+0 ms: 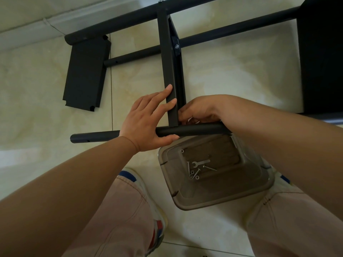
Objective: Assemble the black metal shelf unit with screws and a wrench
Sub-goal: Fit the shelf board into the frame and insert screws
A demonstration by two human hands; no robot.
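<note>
The black shelf frame lies on the tiled floor. A narrow shelf panel [167,58] runs from the far pole [120,21] down to the near pole [194,129]. A silver bolt [176,46] sits in the panel's bracket on the middle pole [222,34]. My left hand [143,123] lies over the near pole, straight fingers pressed against the panel's left edge and thumb along the pole's near side. My right hand [200,108] curls its fingertips at the panel's lower right corner, pinching a small pale part that is mostly hidden.
A clear plastic tub [213,199] between my knees holds a small flat wrench [201,162] and several screws and nuts [194,173]. A loose black panel [85,71] lies at the left. A large black panel [323,52] fills the right edge. A wall skirting runs along the top left.
</note>
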